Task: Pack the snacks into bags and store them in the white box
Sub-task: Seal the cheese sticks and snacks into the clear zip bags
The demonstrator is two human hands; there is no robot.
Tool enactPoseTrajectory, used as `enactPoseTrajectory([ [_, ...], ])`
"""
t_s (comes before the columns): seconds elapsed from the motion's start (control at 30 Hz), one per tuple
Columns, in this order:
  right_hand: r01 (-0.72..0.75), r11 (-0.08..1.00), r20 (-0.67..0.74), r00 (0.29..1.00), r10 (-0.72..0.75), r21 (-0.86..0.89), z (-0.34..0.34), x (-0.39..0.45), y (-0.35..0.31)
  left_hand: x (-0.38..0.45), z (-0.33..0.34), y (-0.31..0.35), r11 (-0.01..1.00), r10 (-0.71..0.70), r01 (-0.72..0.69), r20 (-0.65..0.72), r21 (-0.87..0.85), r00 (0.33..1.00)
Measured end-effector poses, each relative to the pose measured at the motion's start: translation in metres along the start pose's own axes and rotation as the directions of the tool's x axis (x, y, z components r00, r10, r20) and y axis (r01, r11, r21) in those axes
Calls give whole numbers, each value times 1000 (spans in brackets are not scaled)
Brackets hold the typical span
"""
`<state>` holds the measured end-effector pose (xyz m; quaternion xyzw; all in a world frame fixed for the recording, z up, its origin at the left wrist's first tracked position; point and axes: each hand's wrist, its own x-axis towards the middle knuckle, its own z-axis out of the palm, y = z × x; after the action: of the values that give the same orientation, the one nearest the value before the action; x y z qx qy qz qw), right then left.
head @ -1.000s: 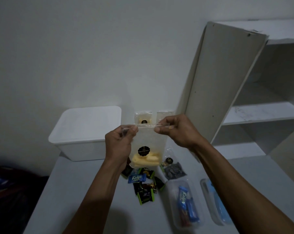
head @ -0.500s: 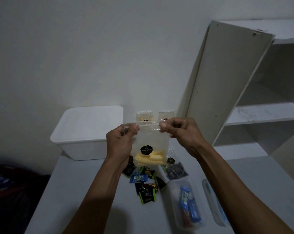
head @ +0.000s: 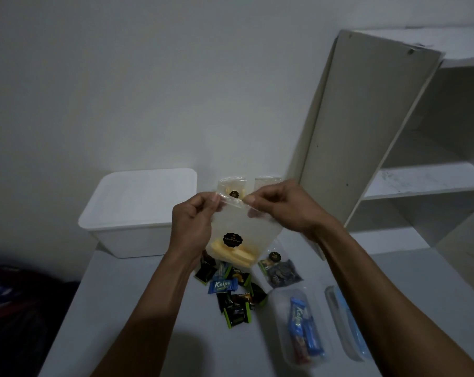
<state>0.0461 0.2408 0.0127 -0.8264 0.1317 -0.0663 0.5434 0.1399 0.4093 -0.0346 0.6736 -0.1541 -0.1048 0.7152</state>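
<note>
Both hands pinch the top edge of a clear plastic zip bag (head: 239, 227) of pale yellow snack pieces (head: 234, 254) — left hand (head: 195, 227), right hand (head: 284, 208). It hangs upright above the white table (head: 138, 308), long axis near vertical, mouth upward — beside the lidded white plastic box (head: 138, 210).

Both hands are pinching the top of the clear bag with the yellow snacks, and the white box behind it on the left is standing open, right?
Not quite. The head view shows the white box with its lid on, not open. The rest holds: the left hand and right hand both pinch the top edge of the clear bag holding yellow snacks.
</note>
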Motion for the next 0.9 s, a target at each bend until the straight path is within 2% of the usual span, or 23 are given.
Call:
enactPoseTrajectory([
  [0.07, 49, 995, -7, 999, -50, -92, 8, 4, -2, -2, 5, 2, 1000, 23, -23, 16, 22, 1000],
  [0.13, 76, 988, -25, 996, -80, -138, 13, 7, 0, -2, 8, 1, 999, 38, -37, -24, 40, 999],
  [0.23, 85, 976, -142, 983, -115, -202, 22, 9, 6, -4, 12, -3, 992, 55, -29, -218, 119, 974],
  [0.3, 85, 976, -220, 967, -129, -199, 31, 9, 8, -10, 16, -3, 992, 18, 20, -294, 125, 956],
  [0.43, 102, 970, -192, 970, -146, -222, 41, 5, 8, -20, 25, 0, 981, -67, 108, -245, 160, 967],
  [0.63, 62, 991, -141, 987, -79, -119, 43, 4, 14, -16, 21, 5, 979, -91, 133, -246, 157, 965],
  [0.73, 46, 992, -102, 993, -59, -120, 39, -4, 19, -12, 17, 7, 981, -125, 156, -250, 111, 960],
  [0.9, 70, 990, -189, 977, -94, -125, 49, -3, 20, -22, 27, 1, 968, -156, 187, -185, 167, 970],
])
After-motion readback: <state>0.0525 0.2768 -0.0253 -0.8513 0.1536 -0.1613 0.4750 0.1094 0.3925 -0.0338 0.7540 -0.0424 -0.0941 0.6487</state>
